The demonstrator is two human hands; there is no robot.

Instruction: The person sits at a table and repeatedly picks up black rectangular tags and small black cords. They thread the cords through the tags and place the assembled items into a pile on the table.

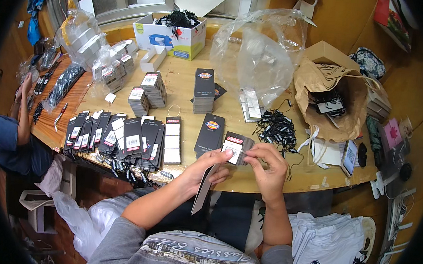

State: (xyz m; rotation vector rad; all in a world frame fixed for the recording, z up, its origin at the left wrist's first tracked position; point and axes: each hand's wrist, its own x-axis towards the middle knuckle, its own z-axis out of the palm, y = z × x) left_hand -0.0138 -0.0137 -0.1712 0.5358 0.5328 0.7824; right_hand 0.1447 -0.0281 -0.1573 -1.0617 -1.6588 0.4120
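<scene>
head: left grip closed around tag

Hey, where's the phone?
In the head view, the phone is on the right, near the table's front edge, in front of the paper bag.

2 bare hands: 1 left hand, 1 right hand. 1 black hang tag in the left. 3 stacks of red-and-white labels: 2 mid-table, 1 at the fingertips. 1 tall hang-tag stack, 1 brown paper bag, 1 smartphone, 1 iron-printed cardboard box, 1 co-worker. Front-row tags overlap too much to count.
</scene>
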